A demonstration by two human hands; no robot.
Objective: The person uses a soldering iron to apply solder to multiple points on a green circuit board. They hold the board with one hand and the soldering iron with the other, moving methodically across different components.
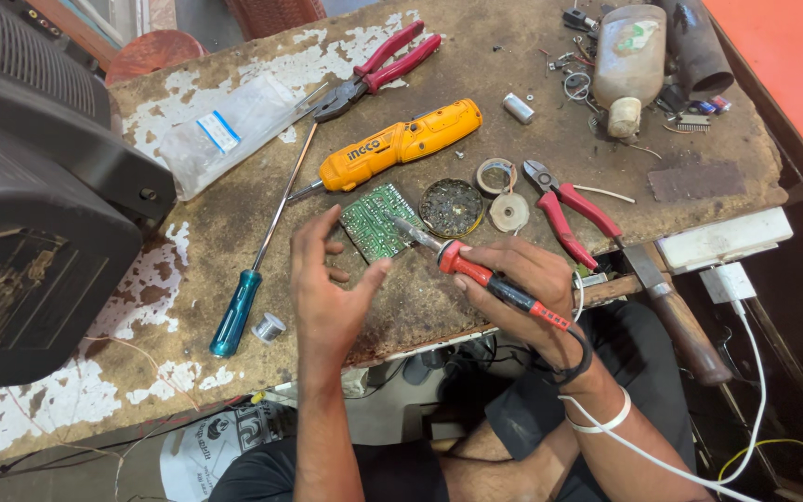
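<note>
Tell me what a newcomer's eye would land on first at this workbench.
First comes the red-handled soldering iron gripped in the right hand, its tip over the small green circuit board at the middle of the worn table; the left hand hovers open beside the board. Just behind lies a bright yellow-orange electric screwdriver, and a dark television casing fills the left side.

Soft, even daylight fills the scene, bright without harshness; shadows under the tools on the counter are short and faint; no strong glare shows; focus stays sharp across the middle; the wide lens bends the edges, and the lower right corner falls dim.
</note>
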